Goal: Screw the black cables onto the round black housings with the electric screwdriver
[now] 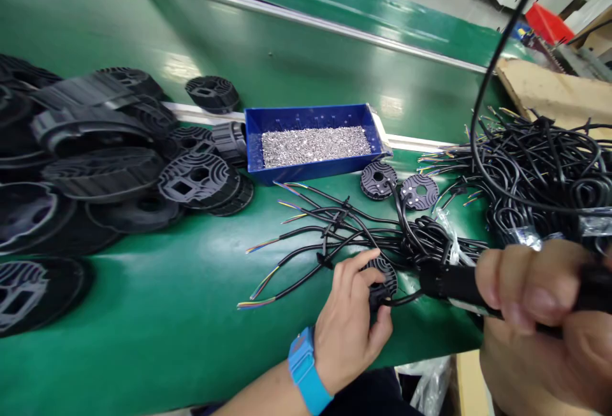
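One head-worn view looks forward and down over the glossy green surface [167, 314], probably nearest the blurred bare right hand [540, 304].

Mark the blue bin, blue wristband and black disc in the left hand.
Blue bin [306, 120], head view: inside of its far wall.
Blue wristband [310, 383], head view: its strap.
Black disc [389, 280] in the left hand [347, 314], head view: its grooved face.

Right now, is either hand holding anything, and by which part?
The left hand holds a black ridged disc by its edge, between thumb and fingers. The right hand grips a black cylindrical tool around its body.
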`<state>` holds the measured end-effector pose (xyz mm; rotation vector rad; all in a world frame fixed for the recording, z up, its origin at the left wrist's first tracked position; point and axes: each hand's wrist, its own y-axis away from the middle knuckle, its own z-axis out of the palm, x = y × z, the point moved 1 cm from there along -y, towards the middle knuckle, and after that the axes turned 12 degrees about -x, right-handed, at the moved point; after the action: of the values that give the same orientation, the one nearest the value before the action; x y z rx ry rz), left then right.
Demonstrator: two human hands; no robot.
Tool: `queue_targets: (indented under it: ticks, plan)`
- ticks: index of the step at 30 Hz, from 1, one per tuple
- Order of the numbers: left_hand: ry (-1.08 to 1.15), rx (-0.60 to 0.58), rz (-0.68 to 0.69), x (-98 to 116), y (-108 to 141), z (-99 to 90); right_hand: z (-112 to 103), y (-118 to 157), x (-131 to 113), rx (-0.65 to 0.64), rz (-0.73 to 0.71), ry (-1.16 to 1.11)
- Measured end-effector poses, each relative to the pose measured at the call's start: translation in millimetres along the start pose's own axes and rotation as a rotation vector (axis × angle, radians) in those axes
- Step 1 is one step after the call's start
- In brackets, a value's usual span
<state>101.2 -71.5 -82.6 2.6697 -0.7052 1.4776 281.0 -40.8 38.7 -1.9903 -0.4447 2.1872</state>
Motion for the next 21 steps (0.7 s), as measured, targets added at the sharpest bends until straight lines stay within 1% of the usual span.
queue_targets:
  ticks: [1,2,5,6,7,8,9,11,12,13,16,18,21]
  plan:
    - [-0.005,-0.001,-0.004,0,0,1.0,4,-6,-1,-0.002,0.016,-0.024]
    - [-0.002,-0.001,-0.011,0,0,1.7,6,-9,-1,-0.048,0.027,-0.054]
    - [0.042,0.002,-0.04,0,0,1.9,5,-6,3,-0.249,0.194,-0.068]
    - [0.06,0.002,-0.046,0,0,1.5,4,-5,5,-0.291,0.227,-0.056]
    - [0.076,0.001,-0.05,1,0,0.9,4,-4,5,-0.295,0.226,-0.044]
    - [0.089,-0.001,-0.053,1,0,0.1,4,-5,4,-0.246,0.189,-0.045]
    - [0.099,-0.002,-0.057,0,0,-1.0,6,-7,3,-0.176,0.115,-0.056]
    - [0.117,0.0,-0.065,-1,-1,-4.3,11,-15,1,-0.008,-0.019,-0.099]
    - [0.127,-0.002,-0.067,-1,-1,-6.4,15,-19,1,0.053,-0.045,-0.115]
    - [0.133,-0.01,-0.066,-2,-1,-8.7,19,-23,2,0.073,-0.04,-0.122]
    - [0.126,-0.049,-0.054,-5,-1,-15.5,26,-28,12,-0.005,0.044,-0.115]
    - [0.1,-0.071,-0.047,-6,-1,-18.8,27,-26,20,-0.056,0.052,-0.134]
    - [0.052,-0.075,-0.024,-5,-1,-21.9,25,-20,29,-0.071,0.056,-0.173]
